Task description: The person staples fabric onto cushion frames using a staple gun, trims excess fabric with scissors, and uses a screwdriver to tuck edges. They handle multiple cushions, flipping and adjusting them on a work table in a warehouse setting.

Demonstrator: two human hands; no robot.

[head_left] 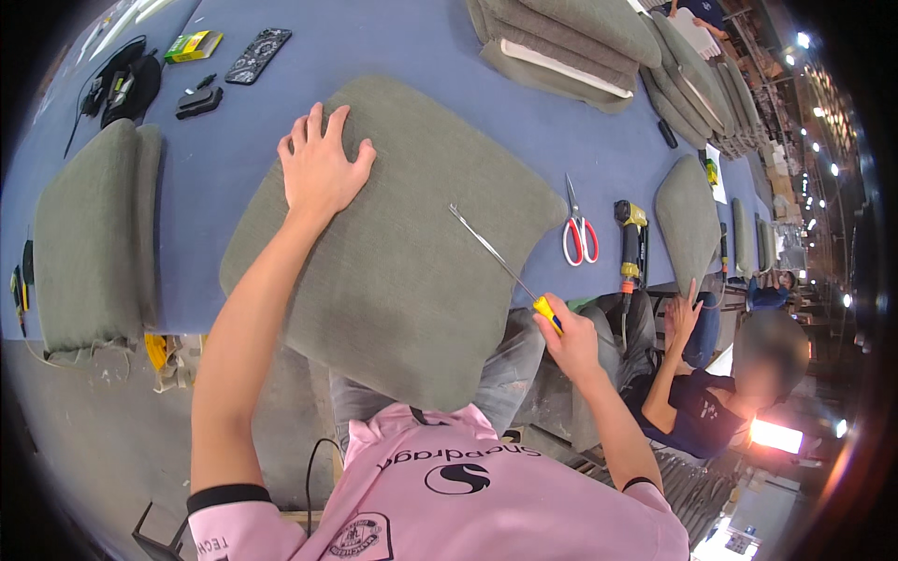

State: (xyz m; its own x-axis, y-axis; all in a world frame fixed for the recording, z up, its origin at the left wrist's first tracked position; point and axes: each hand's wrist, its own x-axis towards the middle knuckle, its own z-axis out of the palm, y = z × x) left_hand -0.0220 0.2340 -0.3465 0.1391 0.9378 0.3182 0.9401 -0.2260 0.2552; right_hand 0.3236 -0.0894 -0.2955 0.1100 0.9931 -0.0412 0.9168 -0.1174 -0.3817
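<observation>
A large grey-green upholstered cushion [402, 243] lies in front of me, its near end hanging over the table edge toward my lap. My left hand [323, 168] rests flat on its far left part, fingers spread. The handle of a screwdriver [544, 310], yellow and blue, is in the closed fingers of my right hand [572, 341], near the cushion's right edge. Its long thin metal shaft slants up and left over the cushion. I cannot tell whether the tip touches the fabric.
Red-handled scissors [580, 238] and a yellow-black air stapler [631, 243] lie right on the blue table [201, 234]. Cushion stacks [571, 47] stand at the back; more cushions [94, 234] stand left. A phone [258, 56] lies far left. A co-worker [702, 402] touches another cushion [687, 210].
</observation>
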